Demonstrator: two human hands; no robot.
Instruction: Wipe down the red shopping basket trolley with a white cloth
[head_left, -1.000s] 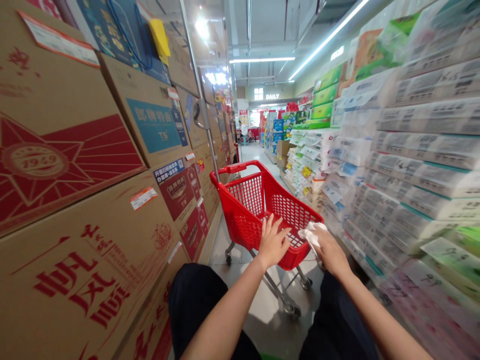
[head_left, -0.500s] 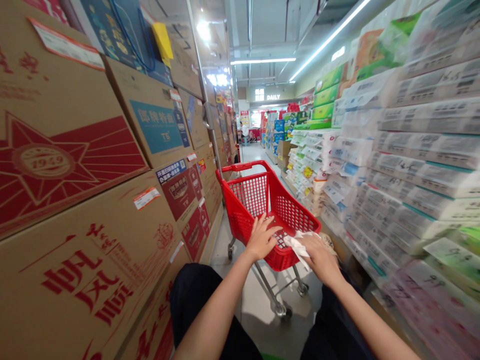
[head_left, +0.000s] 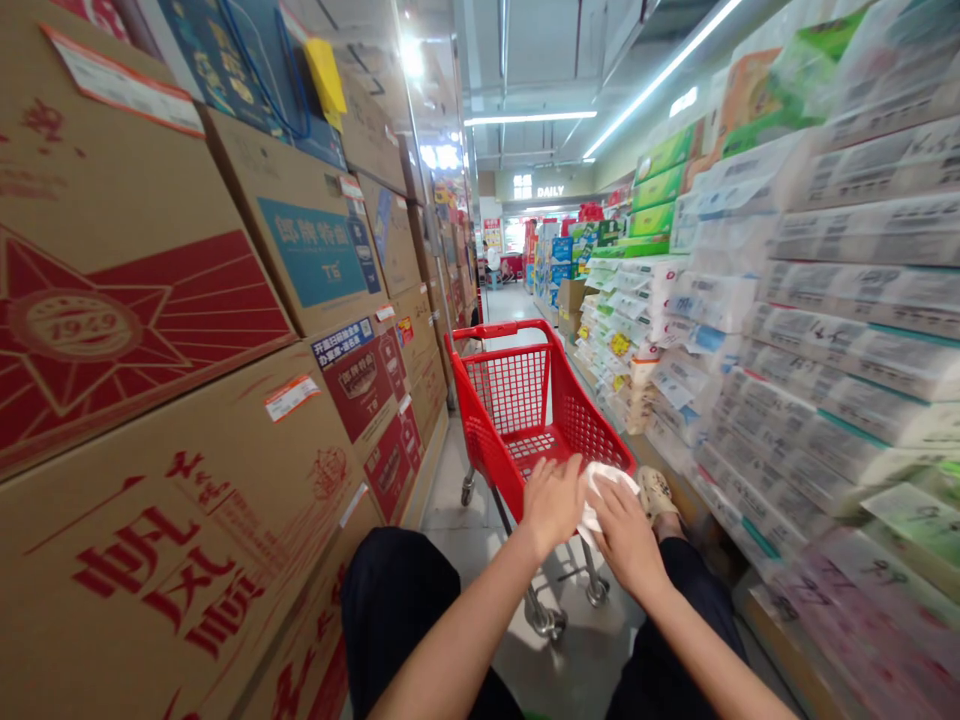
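Observation:
A red plastic shopping cart (head_left: 480, 435) with grid walls stands in front of me, its handle at the far end. My left hand (head_left: 553, 502) is over the cart's near end, fingers loosely extended with nothing visible in them; whether it touches the rim I cannot tell. Beside it, my right hand (head_left: 624, 525) grips a crumpled white tissue (head_left: 595, 512) at the near right corner of the cart. Part of the tissue is hidden beneath the fingers. The two hands are close together, the left fingertips near the tissue.
Stacked cardboard cartons (head_left: 187, 520) wall the left side. Piles of packaged paper goods (head_left: 847, 300) line the right. My foot in a beige clog (head_left: 655, 492) is right of the cart, whose caster wheels (head_left: 551, 625) rest on the tiled floor. A person (head_left: 492, 258) is far down the aisle.
My left hand has moved right, towards the right hand. The right hand with the tissue has shifted slightly left and down. The cart's near end now sits a little further left, showing the clog.

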